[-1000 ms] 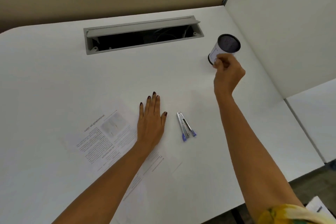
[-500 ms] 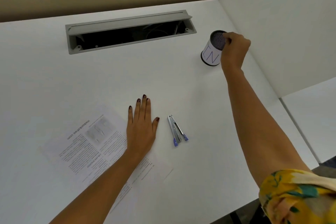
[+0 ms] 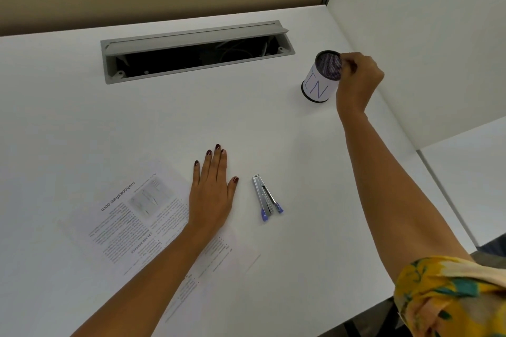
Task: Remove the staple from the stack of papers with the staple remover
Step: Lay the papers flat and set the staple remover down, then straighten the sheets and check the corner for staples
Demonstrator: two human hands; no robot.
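Observation:
The stack of printed papers (image 3: 142, 216) lies on the white desk (image 3: 82, 107) at the lower left. My left hand (image 3: 212, 194) rests flat on its upper right corner, palm down, holding nothing. Just right of that hand, the metal staple remover (image 3: 264, 197) with blue handle tips lies on the desk, touched by neither hand. My right hand (image 3: 358, 79) is stretched far right, fingertips pinched together at the rim of a black mesh cup (image 3: 317, 85) with a white paper label. I see nothing between those fingers; a staple is too small to make out.
An open grey cable trough (image 3: 197, 49) is set into the desk at the back. A white partition (image 3: 424, 49) stands directly right of the cup. The desk's front edge runs along the lower right.
My right hand has gone from in front of the cup to its right rim. The left hand, papers and staple remover have not moved; the camera view shifted.

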